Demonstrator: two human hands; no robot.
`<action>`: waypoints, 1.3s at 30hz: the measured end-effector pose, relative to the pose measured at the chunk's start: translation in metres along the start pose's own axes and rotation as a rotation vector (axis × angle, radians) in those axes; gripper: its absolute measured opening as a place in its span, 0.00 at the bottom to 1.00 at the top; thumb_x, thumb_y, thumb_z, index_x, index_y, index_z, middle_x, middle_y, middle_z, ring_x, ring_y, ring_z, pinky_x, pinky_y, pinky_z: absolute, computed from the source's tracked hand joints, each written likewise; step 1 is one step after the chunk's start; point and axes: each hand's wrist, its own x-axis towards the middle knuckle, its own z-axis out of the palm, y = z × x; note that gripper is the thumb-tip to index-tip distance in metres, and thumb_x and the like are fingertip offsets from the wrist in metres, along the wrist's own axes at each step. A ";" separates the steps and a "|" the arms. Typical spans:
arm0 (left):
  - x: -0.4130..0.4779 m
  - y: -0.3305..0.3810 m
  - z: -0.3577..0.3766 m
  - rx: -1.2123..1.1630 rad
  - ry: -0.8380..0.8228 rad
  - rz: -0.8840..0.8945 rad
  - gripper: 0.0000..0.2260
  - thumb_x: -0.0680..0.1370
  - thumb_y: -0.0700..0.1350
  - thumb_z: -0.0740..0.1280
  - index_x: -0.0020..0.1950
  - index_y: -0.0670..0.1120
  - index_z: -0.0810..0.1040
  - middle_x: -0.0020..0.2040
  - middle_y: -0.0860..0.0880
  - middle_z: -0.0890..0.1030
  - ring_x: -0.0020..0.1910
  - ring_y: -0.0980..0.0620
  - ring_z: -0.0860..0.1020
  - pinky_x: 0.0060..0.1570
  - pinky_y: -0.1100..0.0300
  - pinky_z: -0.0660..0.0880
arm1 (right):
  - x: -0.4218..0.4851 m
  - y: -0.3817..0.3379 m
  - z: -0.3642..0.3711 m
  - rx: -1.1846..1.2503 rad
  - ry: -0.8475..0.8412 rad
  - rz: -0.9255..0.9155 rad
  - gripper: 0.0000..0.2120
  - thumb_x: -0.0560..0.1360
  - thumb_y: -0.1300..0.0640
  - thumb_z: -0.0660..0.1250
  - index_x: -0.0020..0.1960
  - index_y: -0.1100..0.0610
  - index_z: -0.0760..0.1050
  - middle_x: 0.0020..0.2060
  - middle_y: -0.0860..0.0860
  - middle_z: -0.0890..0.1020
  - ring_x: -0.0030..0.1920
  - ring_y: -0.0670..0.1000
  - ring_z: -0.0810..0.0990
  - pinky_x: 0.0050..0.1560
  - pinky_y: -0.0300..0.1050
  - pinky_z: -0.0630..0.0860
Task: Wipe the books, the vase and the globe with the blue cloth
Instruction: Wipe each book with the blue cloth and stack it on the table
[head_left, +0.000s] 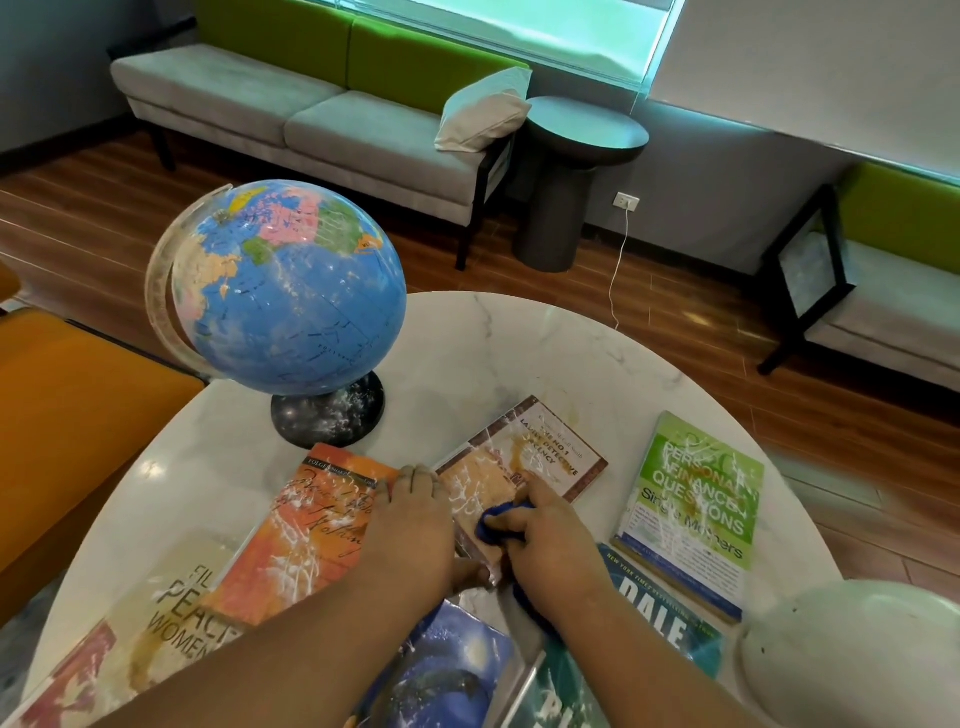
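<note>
Both hands on the tan book (540, 452); the right hand (550, 545) grips the bunched blue cloth (496, 522), fingers curled.
The left hand (410, 525) lies flat, fingers straight, on that book's left edge; the cover reads "No 1 Ladies Detective Agency". Six books (311, 530), one globe (291, 291) beyond the left hand, one vase (852, 644) right of the right hand, cut off by the frame. The forearms (291, 639) partly hide the nearest covers; "Peace Women" and "Dale" are legible.
</note>
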 end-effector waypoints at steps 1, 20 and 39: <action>0.000 0.000 0.000 0.008 0.001 0.000 0.55 0.65 0.76 0.61 0.77 0.40 0.48 0.77 0.42 0.53 0.76 0.43 0.51 0.75 0.44 0.50 | 0.002 0.001 -0.001 0.005 0.032 0.041 0.13 0.77 0.52 0.65 0.62 0.48 0.78 0.58 0.47 0.70 0.57 0.50 0.72 0.55 0.37 0.69; 0.000 0.000 -0.001 0.024 -0.020 -0.020 0.54 0.66 0.75 0.62 0.78 0.40 0.48 0.78 0.42 0.52 0.76 0.43 0.50 0.75 0.43 0.49 | 0.010 0.004 -0.004 -0.003 0.002 0.076 0.12 0.78 0.56 0.64 0.61 0.52 0.77 0.53 0.50 0.70 0.53 0.53 0.73 0.52 0.41 0.71; 0.000 0.001 -0.001 0.040 -0.047 -0.025 0.55 0.65 0.75 0.62 0.78 0.41 0.46 0.78 0.42 0.51 0.77 0.42 0.50 0.75 0.43 0.49 | 0.009 0.008 -0.012 -0.010 -0.050 0.056 0.14 0.79 0.54 0.62 0.64 0.50 0.74 0.56 0.50 0.70 0.55 0.53 0.73 0.55 0.42 0.71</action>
